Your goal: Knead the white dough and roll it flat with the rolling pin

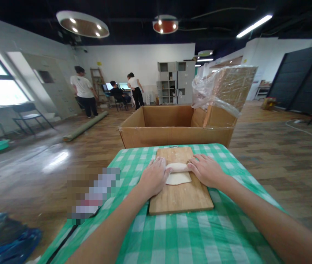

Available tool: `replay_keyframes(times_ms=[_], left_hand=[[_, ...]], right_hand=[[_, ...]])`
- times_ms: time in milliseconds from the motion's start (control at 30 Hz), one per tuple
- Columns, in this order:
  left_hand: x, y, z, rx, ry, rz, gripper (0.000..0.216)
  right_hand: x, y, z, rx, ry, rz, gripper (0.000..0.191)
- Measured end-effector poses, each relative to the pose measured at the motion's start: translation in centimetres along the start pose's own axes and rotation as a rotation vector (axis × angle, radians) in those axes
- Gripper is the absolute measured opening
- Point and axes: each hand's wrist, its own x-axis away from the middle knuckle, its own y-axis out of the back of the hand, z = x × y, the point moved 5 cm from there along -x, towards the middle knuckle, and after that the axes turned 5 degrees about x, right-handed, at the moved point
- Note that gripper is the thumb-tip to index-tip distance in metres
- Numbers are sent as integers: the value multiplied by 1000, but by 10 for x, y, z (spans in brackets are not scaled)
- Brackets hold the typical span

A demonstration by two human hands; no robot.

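A wooden cutting board [182,200] lies lengthwise on the table in front of me. On it is a flat sheet of white dough [178,179], with its far side formed into a roll [178,168]. My left hand [154,176] grips the left end of this roll, thumb on the near side and fingers over the far side. At the right end my right hand [207,170] does the same, its thumb pressed against the dough. Parts of the fingers and both ends of the roll are hidden.
A green-and-white checked cloth [167,234] covers the table. A blurred-out flat object [95,194] with a black cord lies at the left edge. Beyond the table stands a large open cardboard box [172,135]. Several people are farther back in the room.
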Motion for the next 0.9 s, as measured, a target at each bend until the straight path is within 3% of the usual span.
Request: replay_keyframes(times_ms=[100,267,533,700,833,900], left_hand=[[-9,-4,3,-57,50,1,49],[-34,-15,11,-47,-31,92,45],[-68,-35,40,-24,-34,121,44],[-49,-39,38,-27,-40,129,49],[-16,-22,17,-58,1,110,54],[0,-12,5,-30,72,101,58]], right_hand=[[-7,-7,-3,45,51,32,51],[-29,-19,-11,107,154,97,44],[-67,-39,-27,91,195,99,39],[-69,-44,-27,49,190,92,47],[-47,-29,-19,-18,71,-14,58],[-31,-22,-10,-19,113,-26,60]])
